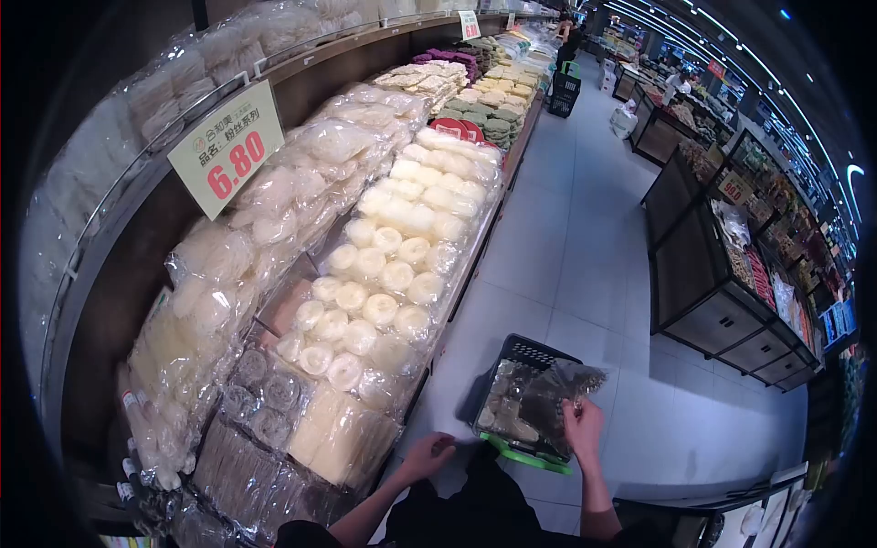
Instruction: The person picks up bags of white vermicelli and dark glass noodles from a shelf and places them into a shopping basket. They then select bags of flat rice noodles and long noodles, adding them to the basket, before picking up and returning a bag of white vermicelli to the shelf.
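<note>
Right hand [583,427] grips clear packet of dark noodles [553,388] by edge, so it hangs over black plastic basket [513,351]; left hand [427,454] half-curled, empty.

Open floor [566,247] runs down the aisle; the packed shelf [128,283] walls its left, bins [694,283] its right, a basket [534,350] blocks the near end

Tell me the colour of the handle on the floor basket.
Bright green handle, on a black basket; the head view shows it best.
</note>
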Motion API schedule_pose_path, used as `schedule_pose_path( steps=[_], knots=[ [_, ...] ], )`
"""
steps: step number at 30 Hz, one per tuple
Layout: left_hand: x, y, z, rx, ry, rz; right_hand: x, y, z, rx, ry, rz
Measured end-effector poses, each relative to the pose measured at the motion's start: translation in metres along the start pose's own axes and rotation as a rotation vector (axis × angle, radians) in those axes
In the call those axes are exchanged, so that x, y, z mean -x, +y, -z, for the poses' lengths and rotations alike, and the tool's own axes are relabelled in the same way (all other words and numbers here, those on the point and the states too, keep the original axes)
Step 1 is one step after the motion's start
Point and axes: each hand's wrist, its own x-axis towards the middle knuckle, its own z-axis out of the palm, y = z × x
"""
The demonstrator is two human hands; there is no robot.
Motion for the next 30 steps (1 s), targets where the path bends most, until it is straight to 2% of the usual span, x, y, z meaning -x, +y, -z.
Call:
schedule_pose_path(
  steps=[1,2,4,6,7,8,9,10,11,12,13,14,16,20,23,24,25,27,30],
  knots=[
    [0.003,0.007,0.014,0.059,0.026,0.035,0.008,-0.029,0.012,-0.003,-0.045,0.101],
    [0.006,0.012,0.027,0.127,0.080,0.009,0.017,-0.057,0.024,0.004,-0.049,0.107],
    [0.011,0.012,0.046,0.197,0.143,-0.021,0.030,-0.111,0.043,-0.039,-0.192,0.315],
    [0.018,-0.003,0.057,0.312,0.412,-0.083,0.045,-0.156,0.057,-0.152,-0.283,0.339],
    [0.026,-0.012,0.062,0.315,0.425,-0.078,0.049,-0.171,0.058,-0.268,-0.368,0.354],
    [0.033,-0.022,0.066,0.438,0.459,-0.150,0.051,-0.179,0.054,-0.356,-0.463,0.395],
    [0.040,-0.030,0.073,0.560,0.495,-0.228,0.053,-0.185,0.046,-0.358,-0.474,0.407],
    [0.066,-0.029,0.092,0.481,0.378,-0.085,0.055,-0.188,0.033,-0.521,-0.632,0.338],
    [0.093,-0.011,0.099,0.487,0.392,-0.084,0.058,-0.192,0.020,-0.679,-0.792,0.260],
    [0.120,0.011,0.104,0.848,0.428,-0.049,0.059,-0.200,0.009,-0.732,-0.895,0.259],
    [0.136,0.020,0.108,1.209,0.456,-0.019,0.063,-0.203,-0.006,-0.726,-0.909,0.266],
    [0.149,0.012,0.110,1.216,0.469,-0.021,0.066,-0.206,-0.023,-0.746,-0.988,0.277],
    [0.187,-0.015,0.110,0.880,0.530,-0.041,0.075,-0.210,-0.052,-0.733,-1.125,0.287],
    [0.238,-0.034,0.100,0.798,0.675,-0.129,0.093,-0.222,-0.085,-0.658,-1.341,0.301],
    [0.272,-0.047,0.088,0.888,0.671,-0.019,0.106,-0.222,-0.099,-0.628,-1.486,0.333],
    [0.278,-0.067,0.082,1.185,0.681,0.058,0.109,-0.221,-0.106,-0.657,-1.528,0.368],
    [0.290,-0.063,0.079,1.486,0.706,0.128,0.116,-0.226,-0.113,-0.688,-1.592,0.410],
    [0.291,-0.035,0.078,1.162,0.849,0.178,0.123,-0.235,-0.120,-0.638,-1.647,0.324],
    [0.304,-0.030,0.068,0.987,0.989,0.175,0.130,-0.232,-0.149,-0.605,-1.608,0.270]
  ],
)
